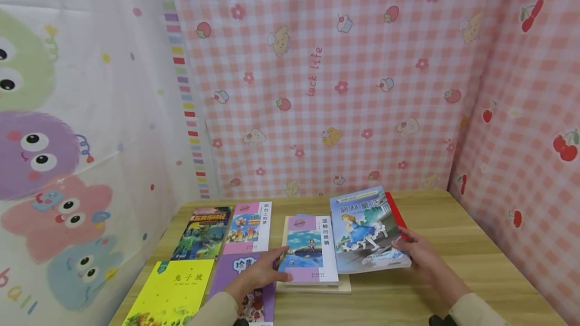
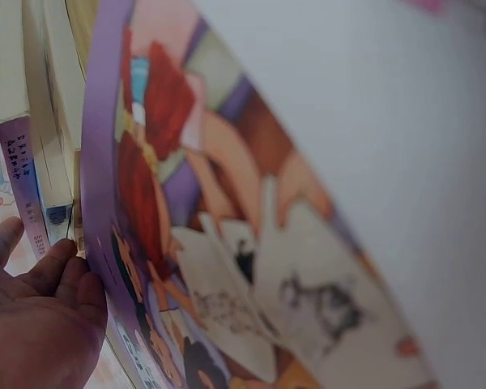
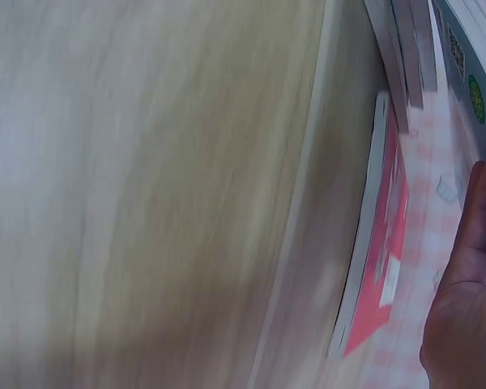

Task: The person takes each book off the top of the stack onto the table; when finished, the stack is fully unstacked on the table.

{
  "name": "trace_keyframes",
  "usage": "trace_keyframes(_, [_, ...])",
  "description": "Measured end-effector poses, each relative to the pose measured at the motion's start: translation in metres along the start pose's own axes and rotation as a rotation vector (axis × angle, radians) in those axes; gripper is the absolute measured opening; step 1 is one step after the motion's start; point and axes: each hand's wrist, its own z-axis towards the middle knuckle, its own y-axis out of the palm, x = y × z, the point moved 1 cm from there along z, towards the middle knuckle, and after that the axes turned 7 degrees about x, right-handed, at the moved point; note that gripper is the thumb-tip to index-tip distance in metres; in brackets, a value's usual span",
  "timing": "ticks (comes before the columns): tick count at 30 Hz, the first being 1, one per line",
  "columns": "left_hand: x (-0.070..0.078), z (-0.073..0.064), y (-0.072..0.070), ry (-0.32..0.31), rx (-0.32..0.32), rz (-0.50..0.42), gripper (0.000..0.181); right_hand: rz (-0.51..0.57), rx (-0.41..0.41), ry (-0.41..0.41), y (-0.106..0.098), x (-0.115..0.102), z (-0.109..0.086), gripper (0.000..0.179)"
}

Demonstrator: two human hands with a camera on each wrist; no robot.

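Note:
The right hand (image 1: 419,250) grips the lower right edge of a blue-grey storybook (image 1: 360,230), thumb over its cover, fingers mostly hidden beneath. This storybook is tilted, and the right wrist view shows its back cover raised off the table. My left hand (image 1: 263,269) is at the left edge of a pink-and-white book (image 1: 305,248) on top of a small stack. Its thumb lies over the lower left corner of the cover, fingers against the spine side (image 2: 28,182). Under that book, a cream-edged book (image 1: 337,286) sticks out. Beside the storybook lies a red book (image 1: 396,215).
Left of the stack lie a yellow book (image 1: 174,286), a purple comic book (image 1: 222,270), a dark green book (image 1: 204,233) and another pink-and-white book (image 1: 246,230). The wooden table (image 1: 453,235) meets a pink checked curtain (image 1: 326,114) at the back.

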Motion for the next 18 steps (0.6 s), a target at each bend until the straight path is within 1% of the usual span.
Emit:
trace_keyframes(5, [-0.001,0.0,-0.002,-0.011,0.005,0.0,0.084,-0.03,-0.002,-0.022,-0.016,-0.001,0.008,0.076])
trace_keyframes(9, [-0.003,0.002,-0.004,-0.009,0.015,0.022,0.084,-0.048,-0.002,-0.028,-0.032,-0.001,0.016,0.075])
trace_keyframes(12, [-0.003,0.003,-0.005,-0.003,0.017,0.042,0.085,-0.072,0.001,-0.022,-0.045,-0.003,0.022,0.074])
trace_keyframes(16, [-0.003,0.003,-0.006,0.0,0.015,0.048,0.084,-0.125,0.01,-0.009,-0.065,-0.007,0.029,0.074])
trace_keyframes(18, [-0.003,0.003,-0.005,0.001,0.012,0.042,0.084,-0.132,0.009,-0.01,-0.076,-0.009,0.032,0.075])
